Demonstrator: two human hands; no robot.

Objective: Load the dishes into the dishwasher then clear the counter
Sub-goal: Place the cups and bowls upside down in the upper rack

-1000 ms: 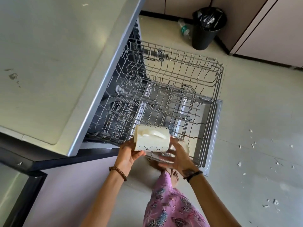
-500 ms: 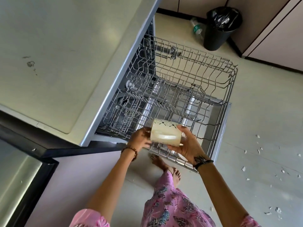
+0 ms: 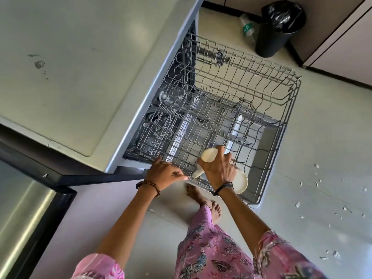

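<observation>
Black bin (image 3: 278,29) with black liner at top right, against cabinets (image 3: 342,37). Plastic bottle (image 3: 247,27) on floor (image 3: 322,137) just left of bin. White scraps (image 3: 318,184) scattered on floor, right side.

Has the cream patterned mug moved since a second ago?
Yes. The cream mug went from above the wire rack's near rim down into it, gripped by the right hand.
</observation>
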